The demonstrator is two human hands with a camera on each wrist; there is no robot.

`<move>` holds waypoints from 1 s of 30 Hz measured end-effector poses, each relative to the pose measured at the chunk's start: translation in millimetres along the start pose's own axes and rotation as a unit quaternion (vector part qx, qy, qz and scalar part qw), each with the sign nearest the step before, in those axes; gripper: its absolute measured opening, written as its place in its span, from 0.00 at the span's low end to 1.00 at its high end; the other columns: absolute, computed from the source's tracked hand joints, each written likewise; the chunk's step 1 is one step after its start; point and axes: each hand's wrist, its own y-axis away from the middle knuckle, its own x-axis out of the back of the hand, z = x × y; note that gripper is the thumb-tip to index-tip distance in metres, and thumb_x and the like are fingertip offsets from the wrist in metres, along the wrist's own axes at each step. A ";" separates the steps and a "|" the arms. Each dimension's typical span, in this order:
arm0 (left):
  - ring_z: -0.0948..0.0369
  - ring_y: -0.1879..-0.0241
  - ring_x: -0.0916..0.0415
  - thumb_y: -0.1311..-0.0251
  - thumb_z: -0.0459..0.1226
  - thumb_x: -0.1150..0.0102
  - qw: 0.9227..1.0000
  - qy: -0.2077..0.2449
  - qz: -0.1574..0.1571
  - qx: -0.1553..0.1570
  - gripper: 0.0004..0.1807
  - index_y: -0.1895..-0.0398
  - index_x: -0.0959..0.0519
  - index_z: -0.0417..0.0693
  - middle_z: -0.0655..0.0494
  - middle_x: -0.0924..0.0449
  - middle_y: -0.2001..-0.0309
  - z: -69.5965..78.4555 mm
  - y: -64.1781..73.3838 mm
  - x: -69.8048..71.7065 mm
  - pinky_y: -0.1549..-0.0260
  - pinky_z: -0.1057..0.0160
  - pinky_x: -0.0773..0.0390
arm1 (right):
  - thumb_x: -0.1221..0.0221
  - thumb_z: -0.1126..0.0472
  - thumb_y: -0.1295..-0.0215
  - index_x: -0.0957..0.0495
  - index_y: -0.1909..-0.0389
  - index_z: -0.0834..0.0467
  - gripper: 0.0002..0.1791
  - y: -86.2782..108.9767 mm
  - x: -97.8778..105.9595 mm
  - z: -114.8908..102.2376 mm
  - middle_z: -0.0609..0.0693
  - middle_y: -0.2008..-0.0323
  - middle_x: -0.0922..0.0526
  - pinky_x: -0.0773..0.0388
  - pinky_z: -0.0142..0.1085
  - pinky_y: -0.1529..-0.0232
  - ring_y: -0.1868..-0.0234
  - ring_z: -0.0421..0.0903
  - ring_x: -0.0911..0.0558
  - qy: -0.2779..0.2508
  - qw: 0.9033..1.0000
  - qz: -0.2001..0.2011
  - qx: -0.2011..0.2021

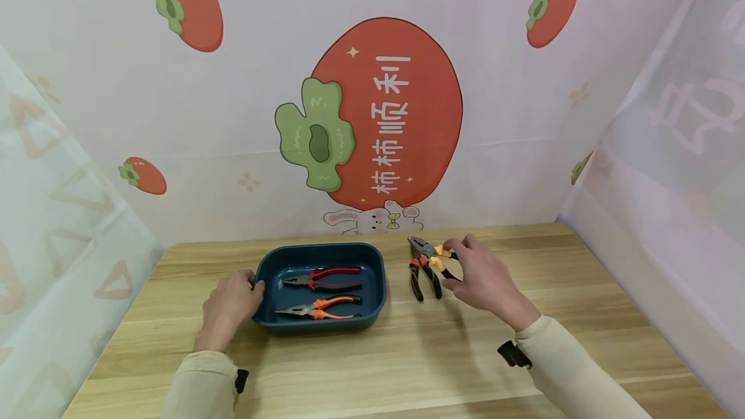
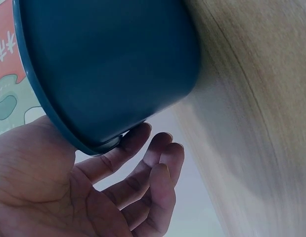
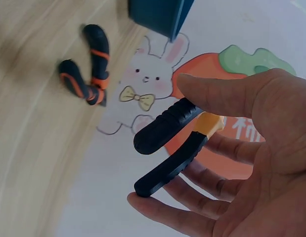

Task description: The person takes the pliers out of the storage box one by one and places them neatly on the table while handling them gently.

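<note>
My left hand [image 1: 229,306] grips the left end of a dark blue tray [image 1: 320,253], thumb over the rim and fingers beneath its lip in the left wrist view. Inside the tray lie long-nose pliers with orange handles [image 1: 319,310] and, behind them, pliers with red and black handles [image 1: 336,287]. Right of the tray, my right hand [image 1: 485,277] holds pliers with yellow and black handles [image 3: 171,164] above the table, their grey head pointing left. Just below them, pliers with black and orange handles [image 3: 99,57] lie on the table, their head partly hidden in the head view.
The wooden table [image 1: 349,380] ends at a back wall sheet [image 1: 500,173] printed with persimmons and a rabbit. Pale printed sheets also hang at the left and right sides.
</note>
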 end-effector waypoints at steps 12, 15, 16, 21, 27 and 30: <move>0.53 0.81 0.31 0.27 0.39 0.49 1.000 0.000 0.002 -0.005 0.13 0.60 0.22 0.37 0.51 0.28 0.79 0.1 0.6 -0.5 0.82 0.57 0.34 | 0.24 0.58 0.47 0.24 0.43 0.60 0.31 4.7 -6.8 16.5 0.55 0.62 0.26 0.34 0.39 0.77 0.73 0.46 0.31 -0.004 1.000 0.001 -0.024; 0.53 0.81 0.31 0.27 0.39 0.49 1.000 -0.002 0.002 -0.004 0.12 0.60 0.22 0.37 0.51 0.28 0.79 0.1 0.5 -0.7 0.82 0.57 0.34 | 0.23 0.57 0.47 0.24 0.43 0.61 0.31 4.3 -8.8 19.3 0.56 0.61 0.25 0.33 0.40 0.77 0.73 0.47 0.30 -0.005 0.999 -0.002 -0.031; 0.53 0.80 0.31 0.27 0.39 0.49 1.000 -0.003 0.002 -0.002 0.12 0.60 0.22 0.37 0.51 0.28 0.79 0.3 0.4 -0.6 0.82 0.57 0.34 | 0.24 0.58 0.47 0.24 0.43 0.61 0.31 3.9 -9.5 20.3 0.56 0.61 0.25 0.33 0.40 0.76 0.73 0.47 0.30 -0.007 0.999 -0.003 -0.035; 0.53 0.80 0.31 0.27 0.39 0.49 1.000 -0.004 0.001 -0.001 0.13 0.57 0.21 0.36 0.51 0.28 0.78 0.7 0.1 0.0 0.82 0.56 0.34 | 0.25 0.59 0.46 0.25 0.42 0.63 0.31 2.6 -12.4 25.2 0.58 0.60 0.24 0.33 0.41 0.75 0.73 0.48 0.29 -0.013 0.998 -0.011 -0.055; 0.53 0.80 0.30 0.27 0.40 0.48 1.000 -0.005 0.007 -0.006 0.13 0.59 0.21 0.37 0.50 0.28 0.78 0.7 -0.3 0.2 0.82 0.55 0.34 | 0.26 0.59 0.45 0.25 0.42 0.64 0.31 1.6 -14.1 28.8 0.60 0.59 0.24 0.32 0.42 0.74 0.72 0.50 0.29 -0.016 0.997 -0.014 -0.070; 0.52 0.80 0.30 0.27 0.40 0.48 1.000 -0.007 0.008 -0.006 0.13 0.59 0.21 0.37 0.50 0.28 0.78 0.5 -0.5 -0.1 0.81 0.55 0.34 | 0.26 0.58 0.45 0.25 0.42 0.64 0.31 0.5 -15.8 31.0 0.60 0.59 0.24 0.31 0.43 0.74 0.72 0.50 0.28 -0.015 0.997 -0.017 -0.079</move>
